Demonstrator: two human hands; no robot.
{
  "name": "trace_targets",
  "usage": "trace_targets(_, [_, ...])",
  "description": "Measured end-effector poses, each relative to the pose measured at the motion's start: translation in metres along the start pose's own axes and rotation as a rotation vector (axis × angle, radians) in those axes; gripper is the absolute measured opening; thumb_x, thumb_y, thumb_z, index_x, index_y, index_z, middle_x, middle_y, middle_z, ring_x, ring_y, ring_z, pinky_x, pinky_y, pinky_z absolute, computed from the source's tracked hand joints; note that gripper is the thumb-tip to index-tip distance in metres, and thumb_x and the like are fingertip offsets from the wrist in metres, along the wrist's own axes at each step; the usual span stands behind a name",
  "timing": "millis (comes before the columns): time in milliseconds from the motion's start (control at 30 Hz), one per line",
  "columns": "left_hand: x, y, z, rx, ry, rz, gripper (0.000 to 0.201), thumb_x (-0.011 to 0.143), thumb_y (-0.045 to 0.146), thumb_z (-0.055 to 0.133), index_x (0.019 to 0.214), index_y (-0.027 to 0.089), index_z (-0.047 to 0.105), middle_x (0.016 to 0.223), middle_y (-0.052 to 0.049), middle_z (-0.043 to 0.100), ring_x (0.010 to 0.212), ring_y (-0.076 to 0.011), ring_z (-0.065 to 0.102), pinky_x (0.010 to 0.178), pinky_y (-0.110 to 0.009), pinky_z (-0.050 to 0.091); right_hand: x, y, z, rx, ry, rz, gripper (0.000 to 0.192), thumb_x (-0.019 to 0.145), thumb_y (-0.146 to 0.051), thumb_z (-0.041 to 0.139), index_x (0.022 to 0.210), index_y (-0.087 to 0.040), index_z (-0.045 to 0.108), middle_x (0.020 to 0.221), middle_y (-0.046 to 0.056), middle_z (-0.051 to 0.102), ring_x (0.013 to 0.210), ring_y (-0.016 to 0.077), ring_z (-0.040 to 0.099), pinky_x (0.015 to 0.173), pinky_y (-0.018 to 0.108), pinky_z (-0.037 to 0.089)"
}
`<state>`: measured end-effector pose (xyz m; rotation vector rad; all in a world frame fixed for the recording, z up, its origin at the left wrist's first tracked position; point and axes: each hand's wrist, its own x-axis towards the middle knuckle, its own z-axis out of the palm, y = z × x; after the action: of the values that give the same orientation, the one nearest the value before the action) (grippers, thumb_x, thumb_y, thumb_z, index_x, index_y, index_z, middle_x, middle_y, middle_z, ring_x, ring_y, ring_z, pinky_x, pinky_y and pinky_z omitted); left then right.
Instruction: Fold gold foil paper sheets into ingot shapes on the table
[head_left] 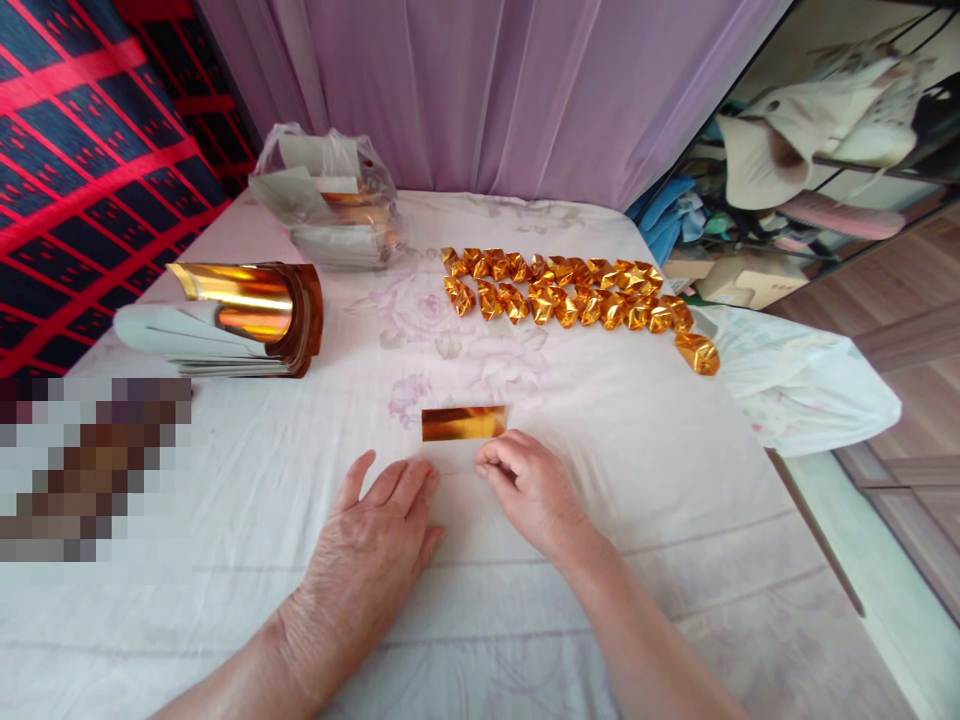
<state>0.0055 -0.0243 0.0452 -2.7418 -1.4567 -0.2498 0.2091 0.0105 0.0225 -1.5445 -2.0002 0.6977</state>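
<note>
Gold paper (463, 424) just past both hands' fingertips.

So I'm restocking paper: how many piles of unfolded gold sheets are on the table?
2. A curled stack of gold sheets lies at the left, and a clear bag of sheets sits at the back left. More may be hidden inside the bag.

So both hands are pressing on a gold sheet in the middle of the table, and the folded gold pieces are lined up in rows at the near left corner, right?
Not quite. The head view shows the left hand and right hand on the gold sheet mid-table, but the folded gold pieces are lined up in rows at the far right, not the near left corner.
</note>
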Motion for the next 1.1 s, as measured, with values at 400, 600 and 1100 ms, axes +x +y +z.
trace_targets(400, [0.001,-0.009,-0.004,0.026,0.022,0.035,0.027,0.09,0.021,0.053,0.111,0.02,0.07,0.114,-0.009,0.071,0.101,-0.0303,0.065,0.101,-0.06,0.043,0.0,0.011,-0.005,0.101,-0.051,-0.007,0.021,0.081,-0.006,0.055,0.084,-0.022,0.067,0.086,0.001,0.067,0.077,0.0134,0.061,0.07,0.024,0.046])
trace_targets(600, [0.002,-0.01,-0.006,0.025,0.021,0.03,0.025,0.09,0.022,0.053,0.109,0.02,0.07,0.112,-0.009,0.072,0.096,-0.029,0.066,0.1,-0.059,0.043,0.0,0.015,-0.009,0.171,-0.043,-0.041,0.026,0.078,-0.005,0.049,0.086,-0.022,0.068,0.088,0.001,0.066,0.073,0.0124,0.06,0.066,0.023,0.045])
trace_targets(1100, [0.01,-0.038,0.027,-0.176,0.202,-0.094,0.037,0.096,0.043,0.05,0.119,0.015,0.059,0.108,-0.013,0.067,0.097,-0.0275,0.062,0.086,-0.044,0.05,0.002,0.018,-0.01,0.439,0.055,0.252,0.029,0.075,-0.031,0.061,0.102,-0.021,0.062,0.06,-0.007,0.051,0.048,0.0086,0.044,0.048,0.021,0.037])
